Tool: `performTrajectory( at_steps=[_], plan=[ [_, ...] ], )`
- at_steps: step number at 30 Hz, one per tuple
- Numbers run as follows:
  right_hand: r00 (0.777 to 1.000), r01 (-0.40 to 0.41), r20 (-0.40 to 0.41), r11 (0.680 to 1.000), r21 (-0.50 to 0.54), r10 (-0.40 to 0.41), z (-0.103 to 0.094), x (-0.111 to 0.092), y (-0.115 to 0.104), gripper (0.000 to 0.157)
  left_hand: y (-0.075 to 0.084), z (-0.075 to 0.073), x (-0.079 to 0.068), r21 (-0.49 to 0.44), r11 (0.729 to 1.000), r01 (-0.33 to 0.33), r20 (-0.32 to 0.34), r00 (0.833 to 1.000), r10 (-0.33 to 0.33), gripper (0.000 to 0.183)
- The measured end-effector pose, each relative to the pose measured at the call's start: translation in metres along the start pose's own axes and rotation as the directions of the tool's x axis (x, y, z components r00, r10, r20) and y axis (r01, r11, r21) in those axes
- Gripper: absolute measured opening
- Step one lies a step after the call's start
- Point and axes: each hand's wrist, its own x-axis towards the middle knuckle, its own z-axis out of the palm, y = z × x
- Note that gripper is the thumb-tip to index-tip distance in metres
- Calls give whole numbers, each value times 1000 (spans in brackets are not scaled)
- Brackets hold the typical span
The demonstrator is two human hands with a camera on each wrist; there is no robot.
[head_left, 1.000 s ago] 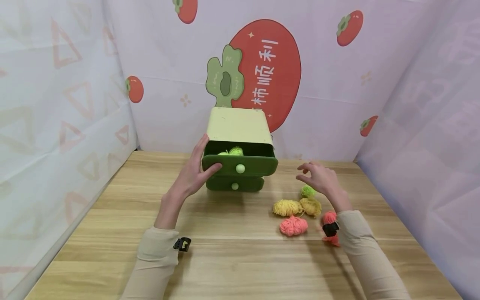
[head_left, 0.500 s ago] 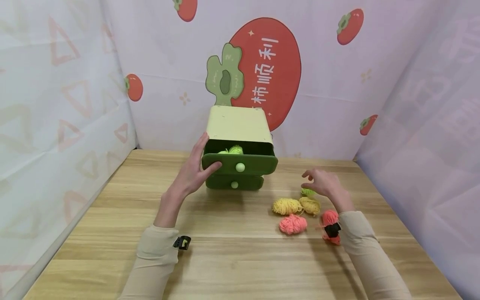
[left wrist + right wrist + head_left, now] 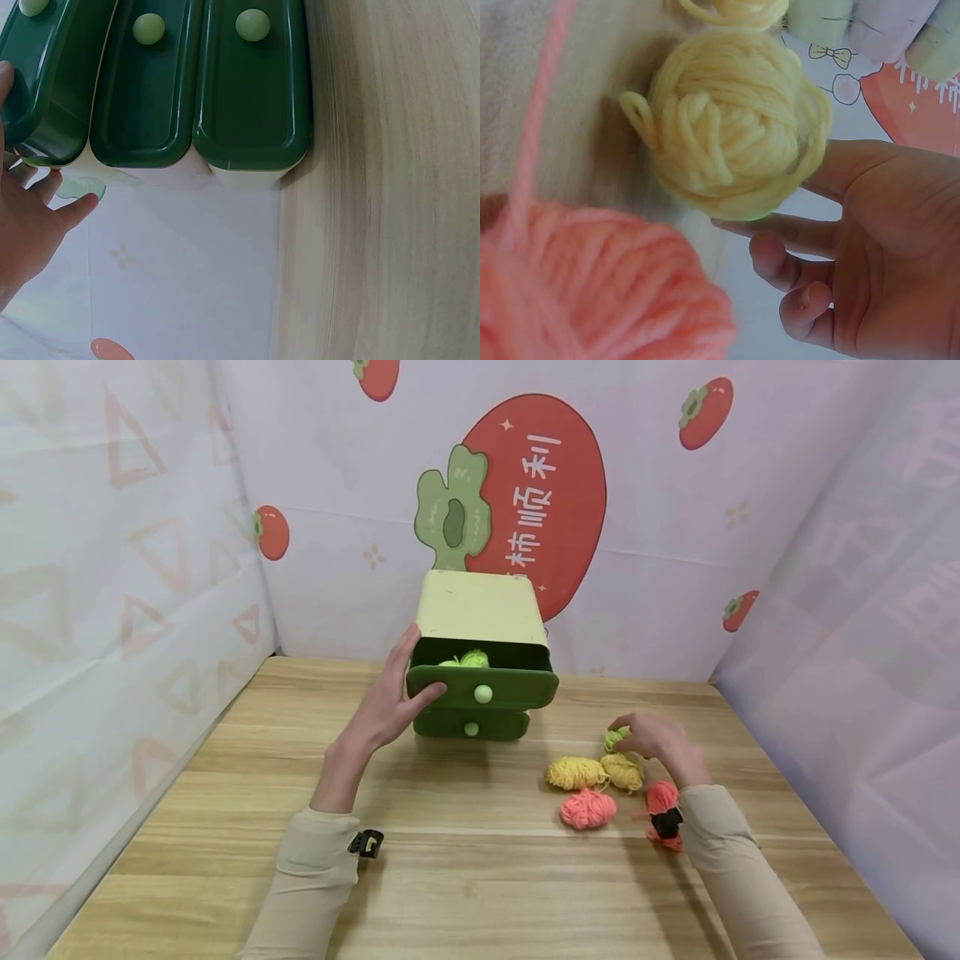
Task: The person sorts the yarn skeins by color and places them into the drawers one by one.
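A small cream cabinet [image 3: 480, 606] with green drawer fronts stands at the back of the table. Its top drawer [image 3: 517, 691] is pulled out, and light-green yarn [image 3: 474, 658] shows inside. My left hand [image 3: 382, 702] rests at the left corner, thumb across the drawer front and fingers straight along the side. In the left wrist view, the hand [image 3: 34, 225] has spread fingers. To the right, my right hand [image 3: 660, 739] has thumb and fingers curled about a light-green yarn ball [image 3: 615, 739]. A yellow yarn ball [image 3: 727, 127] mostly hides that grasp in the right wrist view.
Two yellow yarn bundles [image 3: 576, 773] and a pink one [image 3: 588, 808] lie just in front of the right hand. Coral yarn [image 3: 662, 797] sits beside the right wrist, partly behind its black camera [image 3: 665, 823]. Printed cloth walls [image 3: 337, 593] border the wooden table [image 3: 480, 893].
My right hand has lowered from above the green yarn ball and now has its fingers around it. The left hand stays at the drawer.
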Motion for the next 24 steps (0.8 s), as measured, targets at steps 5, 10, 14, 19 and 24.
performTrajectory(
  at_steps=[5,10,14,19,24],
  plan=[
    [999,16,-32,1000,-13,-16,0,-1,-3,46,1,0,0,5,1000,0,0,1000,0,89],
    [997,28,-69,999,-17,-29,0,-2,-2,45,0,0,0,2,1000,-2,1,1000,2,89],
    [994,18,-110,1000,-5,-19,0,-2,-2,44,-1,1,0,-8,1000,-2,-3,1000,2,89],
    [981,33,-190,999,-16,-35,0,-2,-2,43,-1,1,-1,-6,1000,2,-2,1000,-2,89],
    [965,53,-258,998,-21,-57,-2,-5,-6,42,0,0,-1,-6,1000,5,2,1000,-5,89]
  ],
)
